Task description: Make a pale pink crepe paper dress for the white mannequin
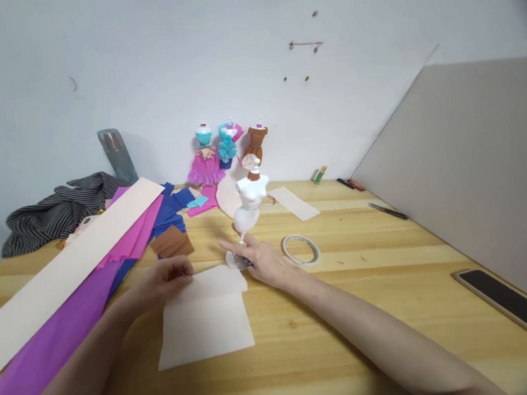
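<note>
My left hand [170,275] is closed, pinching the upper left edge of a cream sheet of paper [205,331]. The sheet's top part looks folded or overlapped, and its lower part spreads over the table. My right hand [262,260] is at the foot of a small white dress-form mannequin [252,192], its fingers around the thin stem just above the round base. The mannequin stands upright, with a brown band at its neck. Something small and dark blue shows beneath my right fingers, too hidden to name. A roll of white tape [317,258] lies right of that hand.
Three dressed mannequins [206,166] stand by the wall. Left are a long cream strip [72,276], purple paper [66,347], brown pieces [173,241], striped cloth [60,211] and a flask [117,154]. Right are a phone [514,308], tweezers-like tool [387,210] and glue stick [320,174].
</note>
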### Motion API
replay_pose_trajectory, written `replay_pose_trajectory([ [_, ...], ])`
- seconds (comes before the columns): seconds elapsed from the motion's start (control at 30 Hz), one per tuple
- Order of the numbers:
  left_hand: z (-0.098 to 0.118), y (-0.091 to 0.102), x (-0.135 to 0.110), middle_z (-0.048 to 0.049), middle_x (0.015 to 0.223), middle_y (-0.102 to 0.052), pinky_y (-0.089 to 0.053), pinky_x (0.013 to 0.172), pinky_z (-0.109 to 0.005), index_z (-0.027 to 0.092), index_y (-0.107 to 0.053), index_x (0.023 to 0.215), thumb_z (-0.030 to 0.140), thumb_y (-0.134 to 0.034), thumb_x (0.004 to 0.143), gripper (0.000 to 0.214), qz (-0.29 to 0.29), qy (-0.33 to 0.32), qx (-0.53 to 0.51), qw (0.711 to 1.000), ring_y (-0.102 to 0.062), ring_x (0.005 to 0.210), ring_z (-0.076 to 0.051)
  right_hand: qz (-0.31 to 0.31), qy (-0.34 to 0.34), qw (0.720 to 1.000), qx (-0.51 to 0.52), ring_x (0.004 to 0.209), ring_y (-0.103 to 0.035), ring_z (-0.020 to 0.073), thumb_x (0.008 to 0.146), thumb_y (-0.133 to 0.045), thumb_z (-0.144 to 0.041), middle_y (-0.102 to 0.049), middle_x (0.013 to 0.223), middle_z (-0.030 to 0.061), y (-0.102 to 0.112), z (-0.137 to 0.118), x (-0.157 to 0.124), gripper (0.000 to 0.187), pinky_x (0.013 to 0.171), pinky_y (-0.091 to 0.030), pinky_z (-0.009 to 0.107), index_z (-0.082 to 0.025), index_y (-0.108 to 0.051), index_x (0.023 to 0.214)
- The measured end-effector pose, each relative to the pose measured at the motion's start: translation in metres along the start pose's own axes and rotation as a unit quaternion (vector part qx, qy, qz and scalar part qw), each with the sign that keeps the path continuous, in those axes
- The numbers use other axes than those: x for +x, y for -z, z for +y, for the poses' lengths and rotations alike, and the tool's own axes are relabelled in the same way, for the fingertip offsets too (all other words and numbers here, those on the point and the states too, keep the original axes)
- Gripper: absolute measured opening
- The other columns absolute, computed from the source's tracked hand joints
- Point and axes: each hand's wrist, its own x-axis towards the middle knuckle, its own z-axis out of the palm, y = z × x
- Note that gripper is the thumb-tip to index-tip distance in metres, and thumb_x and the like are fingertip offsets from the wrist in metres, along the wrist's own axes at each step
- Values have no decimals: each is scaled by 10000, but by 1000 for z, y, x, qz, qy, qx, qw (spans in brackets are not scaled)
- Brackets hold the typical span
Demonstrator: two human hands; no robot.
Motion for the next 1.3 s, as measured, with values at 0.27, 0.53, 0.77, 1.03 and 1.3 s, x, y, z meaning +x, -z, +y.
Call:
replay_pose_trajectory([
  [0.27, -10, 11, -12, 23, 631, -493, -308, 501, -195, 139, -548, 758, 490, -683, 761, 376, -158, 12, -155, 975, -409, 555, -84, 25, -42, 999, -21, 904, -657, 215, 757, -483, -21, -425, 1405, 142, 5, -9, -23, 705, 708, -506, 309, -301, -451, 1403],
  [0.53, 30, 5, -11, -87, 943, -646, -455, 740, -270, 167, -635, 791, 454, -552, 886, 314, -245, -66, -68, 965, -573, 825, -180, -43, -120, 990, 51, 863, -613, 218, 729, -583, -137, -543, 1142, 116, 2, -25, -65, 633, 718, -494, 313, -195, -484, 1351],
  [0.77, 73, -7, -23, -112, 1048, -655, -490, 720, -253, 188, -709, 748, 334, -555, 900, 261, -306, -102, -58, 945, -620, 864, -187, 14, -157, 981, 117, 865, -573, 197, 759, -577, -83, -580, 960, 85, 13, 0, -74, 428, 792, -448, 294, -170, -618, 1176],
  [1.03, 109, -43, -11, -82, 1153, -639, -497, 700, -221, 219, -737, 963, 193, -572, 842, 206, -378, -147, -39, 913, -608, 830, -153, 48, -137, 987, 68, 836, -584, 180, 730, -570, -34, -621, 922, 67, 12, 35, -10, 287, 781, -433, 270, -168, -682, 958],
  [1.3, 107, -29, 5, -79, 1169, -651, -509, 822, -254, 224, -719, 1010, 136, -611, 823, 233, -346, -182, -22, 920, -635, 971, -190, 75, -191, 978, 42, 885, -603, 225, 815, -579, -167, -614, 1040, 150, 20, 62, -55, 243, 841, -459, 358, -123, -651, 1043],
])
